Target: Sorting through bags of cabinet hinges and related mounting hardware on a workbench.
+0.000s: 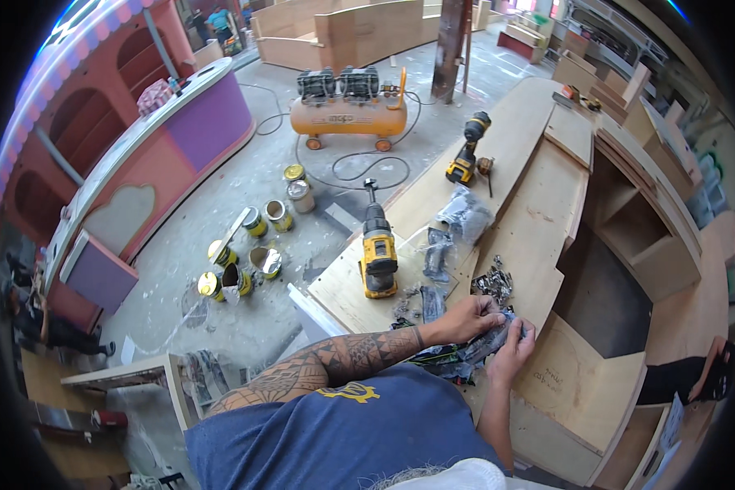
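Observation:
My left hand and my right hand come close together over the plywood bench, fingers pinched. Both hold a crumpled, greyish plastic packet; what it contains I cannot make out. Just beyond them lies a heap of small dark metal pieces, and next to it are more plastic packets. A yellow and black cordless drill stands on the bench to the left. Farther back a second yellow and black power tool stands beside a small brown tool.
An open wooden cabinet frame curves along the right. Several paint cans stand on the floor at the left, before an orange air compressor with a looping hose. Other people are at the far left and right edges.

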### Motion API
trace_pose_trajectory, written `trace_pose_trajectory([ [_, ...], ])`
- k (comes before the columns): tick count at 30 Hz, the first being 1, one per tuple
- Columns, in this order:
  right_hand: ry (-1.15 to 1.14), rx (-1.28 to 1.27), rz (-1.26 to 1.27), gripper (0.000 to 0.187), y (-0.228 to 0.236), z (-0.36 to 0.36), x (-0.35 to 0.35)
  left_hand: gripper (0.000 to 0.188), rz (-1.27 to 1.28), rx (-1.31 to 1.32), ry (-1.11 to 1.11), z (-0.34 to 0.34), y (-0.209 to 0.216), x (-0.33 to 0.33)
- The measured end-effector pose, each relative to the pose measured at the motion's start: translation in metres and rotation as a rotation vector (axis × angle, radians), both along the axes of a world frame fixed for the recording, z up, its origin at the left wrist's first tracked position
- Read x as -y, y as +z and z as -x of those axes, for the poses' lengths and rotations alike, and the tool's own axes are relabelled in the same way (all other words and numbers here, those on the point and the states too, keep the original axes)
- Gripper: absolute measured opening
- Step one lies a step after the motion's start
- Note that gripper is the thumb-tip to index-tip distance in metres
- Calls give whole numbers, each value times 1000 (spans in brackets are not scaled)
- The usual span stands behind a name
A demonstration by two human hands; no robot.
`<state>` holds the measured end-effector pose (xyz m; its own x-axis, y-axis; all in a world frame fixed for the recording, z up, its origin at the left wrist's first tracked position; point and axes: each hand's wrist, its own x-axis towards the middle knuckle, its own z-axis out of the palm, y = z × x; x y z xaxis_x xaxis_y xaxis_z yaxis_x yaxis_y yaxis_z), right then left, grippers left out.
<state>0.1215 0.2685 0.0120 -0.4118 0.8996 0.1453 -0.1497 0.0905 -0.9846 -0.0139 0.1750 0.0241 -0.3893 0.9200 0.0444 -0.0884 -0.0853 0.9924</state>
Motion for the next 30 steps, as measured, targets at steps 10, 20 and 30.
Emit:
trace_pose_trajectory([
  [10,68,-26,335,10,2,28,-1,17,-182,-763,360,-7,12,15],
  [20,253,-84,106,22,-35,28,-17,30,165,-386,248,-5,-16,14],
  [30,312,95,369,30,-16,23,5,29,73,-318,317,12,-21,-4],
])
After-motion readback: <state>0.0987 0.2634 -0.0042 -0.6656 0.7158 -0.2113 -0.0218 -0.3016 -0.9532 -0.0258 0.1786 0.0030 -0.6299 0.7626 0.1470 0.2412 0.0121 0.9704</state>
